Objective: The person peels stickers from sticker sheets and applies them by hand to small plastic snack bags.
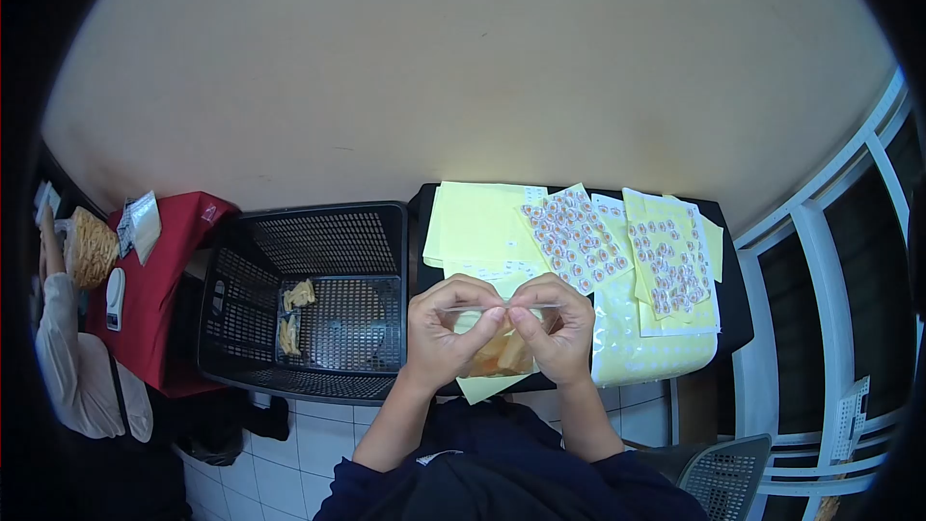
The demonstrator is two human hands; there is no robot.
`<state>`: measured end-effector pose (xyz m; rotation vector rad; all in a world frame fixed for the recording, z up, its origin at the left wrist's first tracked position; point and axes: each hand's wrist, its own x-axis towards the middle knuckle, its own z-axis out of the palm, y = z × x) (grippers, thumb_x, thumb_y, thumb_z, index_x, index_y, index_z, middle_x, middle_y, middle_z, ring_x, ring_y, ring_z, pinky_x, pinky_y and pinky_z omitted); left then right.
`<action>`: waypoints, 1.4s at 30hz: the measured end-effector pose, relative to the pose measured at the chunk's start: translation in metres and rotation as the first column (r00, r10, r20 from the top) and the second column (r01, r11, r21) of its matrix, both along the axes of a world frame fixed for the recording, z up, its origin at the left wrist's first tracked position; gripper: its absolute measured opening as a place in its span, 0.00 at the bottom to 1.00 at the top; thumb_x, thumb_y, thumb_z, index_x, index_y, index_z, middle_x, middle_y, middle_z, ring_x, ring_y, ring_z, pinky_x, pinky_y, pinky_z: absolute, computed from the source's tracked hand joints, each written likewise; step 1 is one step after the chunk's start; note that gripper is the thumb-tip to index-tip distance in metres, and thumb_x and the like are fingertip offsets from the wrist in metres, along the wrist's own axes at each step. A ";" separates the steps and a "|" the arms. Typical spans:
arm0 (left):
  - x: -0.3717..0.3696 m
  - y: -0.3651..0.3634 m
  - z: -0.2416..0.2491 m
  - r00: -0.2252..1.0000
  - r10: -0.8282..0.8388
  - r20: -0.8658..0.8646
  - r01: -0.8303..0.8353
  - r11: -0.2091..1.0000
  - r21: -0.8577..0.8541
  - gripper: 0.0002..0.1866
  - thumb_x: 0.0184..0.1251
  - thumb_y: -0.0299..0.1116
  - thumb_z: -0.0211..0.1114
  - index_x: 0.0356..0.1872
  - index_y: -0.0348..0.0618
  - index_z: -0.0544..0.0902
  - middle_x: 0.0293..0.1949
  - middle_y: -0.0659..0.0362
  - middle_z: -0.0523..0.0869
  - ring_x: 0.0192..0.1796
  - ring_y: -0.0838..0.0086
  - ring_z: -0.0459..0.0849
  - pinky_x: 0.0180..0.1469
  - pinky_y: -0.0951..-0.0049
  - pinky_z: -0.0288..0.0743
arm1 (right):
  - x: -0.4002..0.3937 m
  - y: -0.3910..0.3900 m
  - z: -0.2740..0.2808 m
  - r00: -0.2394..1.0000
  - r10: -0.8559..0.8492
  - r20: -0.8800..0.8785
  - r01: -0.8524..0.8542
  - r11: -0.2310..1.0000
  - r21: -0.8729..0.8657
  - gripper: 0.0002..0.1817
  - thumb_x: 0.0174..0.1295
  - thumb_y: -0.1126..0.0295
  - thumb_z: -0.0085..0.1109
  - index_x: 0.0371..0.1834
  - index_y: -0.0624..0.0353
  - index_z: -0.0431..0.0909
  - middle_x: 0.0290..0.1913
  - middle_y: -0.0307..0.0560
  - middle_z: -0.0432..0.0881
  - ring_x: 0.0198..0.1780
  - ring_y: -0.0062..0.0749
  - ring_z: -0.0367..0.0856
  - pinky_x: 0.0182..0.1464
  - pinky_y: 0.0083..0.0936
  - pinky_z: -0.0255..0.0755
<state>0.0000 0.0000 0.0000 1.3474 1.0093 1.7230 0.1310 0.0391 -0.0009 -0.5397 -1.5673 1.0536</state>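
Both my hands pinch the top edge of a clear plastic bag [502, 359] with pale yellow-orange food pieces inside. My left hand [446, 328] grips the rim on the left, my right hand [559, 326] on the right, thumbs almost touching at the middle. The bag hangs upright between my palms, over the near edge of the black-covered table [735, 323]. Under and behind it lie yellow sheets [482, 222]. Sheets of round stickers [577, 239] spread to the right, beyond my right hand.
Left of my hands stands a black plastic crate [371, 367] holding a few packed bags [291, 318]. Farther left, a red-covered table [159, 299] bears a white scale [115, 299] and a large bag of food pieces [92, 249]. Another person [82, 367] stands there. A chair [728, 478] is at lower right.
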 end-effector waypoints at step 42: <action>-0.021 -0.004 -0.014 0.995 0.097 -0.016 -0.096 0.993 0.067 0.26 0.48 0.16 0.62 0.45 0.35 0.57 0.21 0.57 0.79 0.30 0.75 0.80 0.39 0.80 0.70 | 0.012 0.004 0.000 0.973 -0.096 0.211 0.088 0.995 0.045 0.03 0.49 0.77 0.59 0.26 0.65 0.80 0.25 0.48 0.80 0.28 0.27 0.79 0.32 0.18 0.70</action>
